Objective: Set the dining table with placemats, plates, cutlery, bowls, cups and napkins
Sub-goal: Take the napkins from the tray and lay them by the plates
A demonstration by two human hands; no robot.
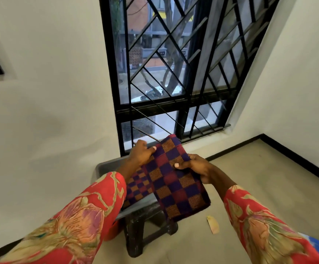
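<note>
I hold a woven placemat checked in purple, maroon and orange squares, lifted in front of me at about six o'clock in the view, and both my hands are clamped on it. My left hand pinches its far left edge at roughly eleven o'clock of the mat, thumb on top with the nail showing, the other fingers curled beneath the cloth. My right hand grips the right edge at about two o'clock of the mat, thumb pressed flat across the checks and the fingers wrapped under. The two hands sit near each other but do not touch, with a band of the weave between them. The mat tilts, its far corner pointing up toward the black barred window at twelve o'clock, its near end hanging lower. Beneath it, at seven o'clock of the mat, more checked cloth of the same pattern lies in a grey plastic tub, which rests on a dark stool. On the pale floor at four o'clock of the mat lies a small yellowish scrap. My sleeves are red with a large floral print.
</note>
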